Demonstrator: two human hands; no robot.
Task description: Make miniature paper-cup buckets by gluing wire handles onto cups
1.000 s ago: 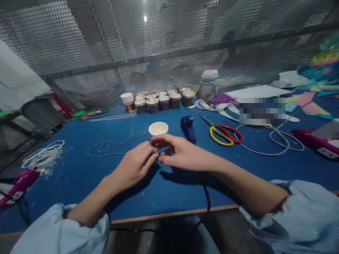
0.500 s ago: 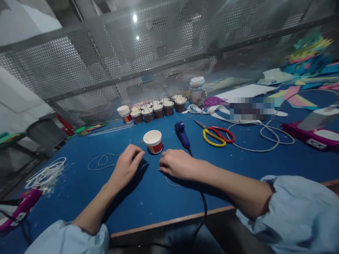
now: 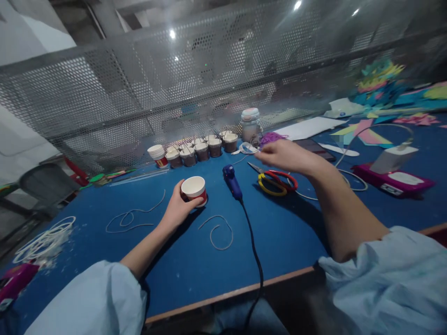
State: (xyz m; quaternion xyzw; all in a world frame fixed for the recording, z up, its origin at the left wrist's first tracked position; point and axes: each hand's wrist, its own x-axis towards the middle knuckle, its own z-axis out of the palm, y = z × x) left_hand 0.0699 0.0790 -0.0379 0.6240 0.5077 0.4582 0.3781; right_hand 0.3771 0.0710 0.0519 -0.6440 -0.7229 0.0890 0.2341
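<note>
My left hand grips a small red and white paper cup, its thumb across the front of the cup. The cup stands upright on the blue table. My right hand is above the pale tape, fingers stretched to the left and slightly bent; nothing shows in them. Just below that hand are scissors with yellow and red handles. A blue glue gun lies between my hands. One piece of grey cord curls in front of the cup, and another cord lies left.
Behind the cup stand a stack of paper cups, several small brown buckets and a lidded jar. A magenta device sits right. White cord lies at left. The glue gun's cable crosses the table's front edge.
My left hand has moved to the cup and taken hold of it. My right hand has left the grey cord and moved up and right, towards the tape. The cord now lies loose.
</note>
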